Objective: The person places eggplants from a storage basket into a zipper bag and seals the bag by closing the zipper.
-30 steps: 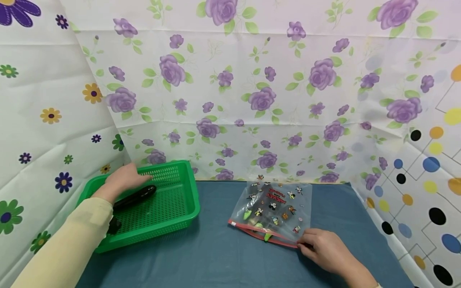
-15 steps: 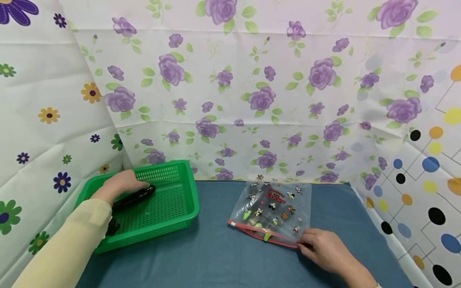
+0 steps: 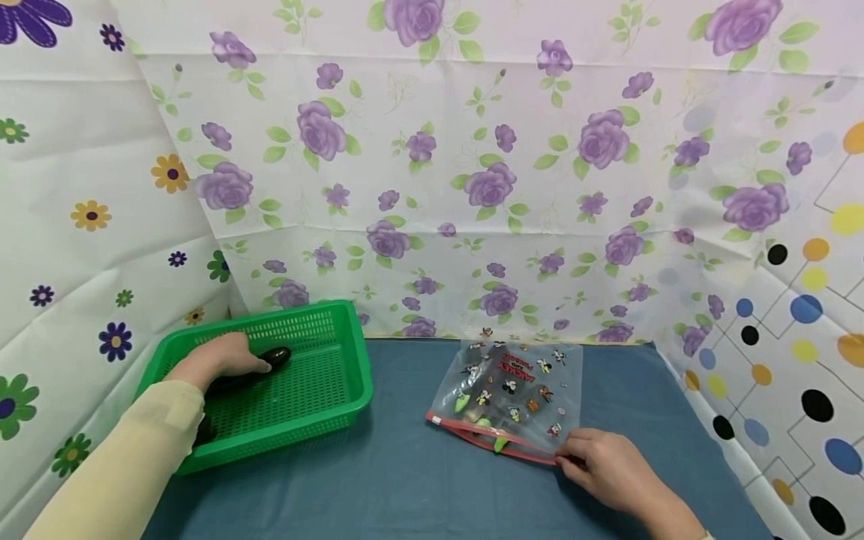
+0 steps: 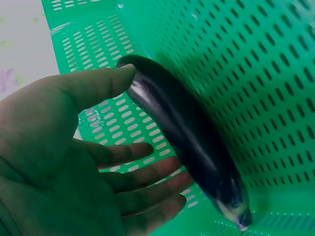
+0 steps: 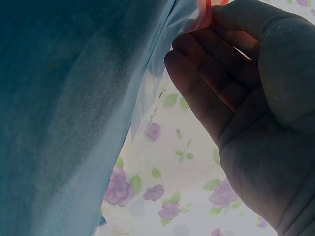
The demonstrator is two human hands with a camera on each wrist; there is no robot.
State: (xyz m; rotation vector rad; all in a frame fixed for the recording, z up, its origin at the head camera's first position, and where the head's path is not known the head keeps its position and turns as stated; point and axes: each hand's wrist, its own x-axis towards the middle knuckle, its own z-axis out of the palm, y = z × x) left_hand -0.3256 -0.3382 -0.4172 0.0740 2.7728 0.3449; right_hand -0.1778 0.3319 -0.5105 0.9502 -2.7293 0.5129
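A dark, glossy eggplant (image 4: 182, 118) lies in the green basket (image 3: 363, 382), on the left in the head view. My left hand (image 3: 219, 356) is down in the basket over it. In the left wrist view the thumb overlaps one end of the eggplant, and the loosely spread fingers (image 4: 138, 169) are at its side, not curled round it. My right hand (image 3: 607, 469) pinches the red zip edge of a clear printed zip bag (image 3: 520, 386) at its near right corner. Green and pale items show through the bag; the print partly hides them.
Another dark item (image 3: 205, 431) sits in the basket's near left corner, partly behind the sleeve. A blue cloth (image 3: 405, 480) covers the table. Flower-patterned sheeting (image 3: 418, 187) rises at the back, with more sheeting at both sides.
My left hand has lowered into the basket onto the eggplant, covering more of it in the head view. The right hand and the zip bag stay in place.
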